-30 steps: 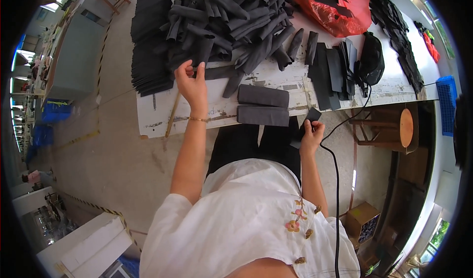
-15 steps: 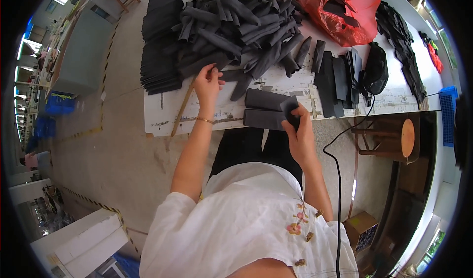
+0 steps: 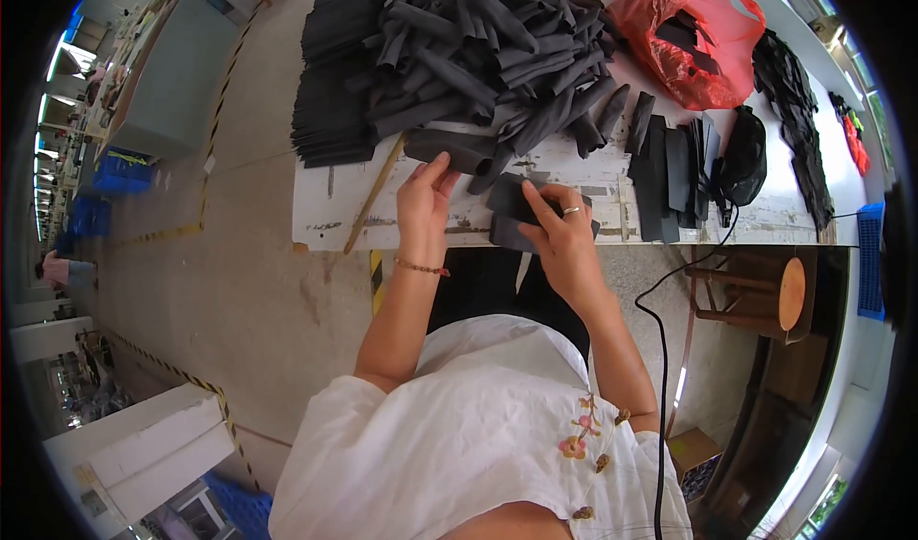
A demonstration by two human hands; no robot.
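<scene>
Near the table's front edge, my left hand (image 3: 426, 205) pinches the lower edge of a black curled fabric piece (image 3: 451, 148), thumb and fingers together. My right hand (image 3: 566, 239), with a ring on one finger, grips a flat black panel (image 3: 512, 196). A second flat black panel (image 3: 512, 232) lies just below it, partly covered by the hand. Behind both hands rises a large heap of curled black pieces (image 3: 478, 47). To the left of the heap stands a long, neatly overlapped stack of black pieces (image 3: 337, 71).
A wooden stick (image 3: 374, 196) lies left of my left hand. On the right are several flat black panels (image 3: 665, 181), a black pouch (image 3: 743, 162) with a cable, a red plastic bag (image 3: 688, 38) and a black row of pieces (image 3: 794, 129). A wooden stool (image 3: 790, 296) stands below the table.
My left hand has come off the heap's left edge with a curled piece, moving right and toward me. My right hand has shifted from the panels' right end to lie over them.
</scene>
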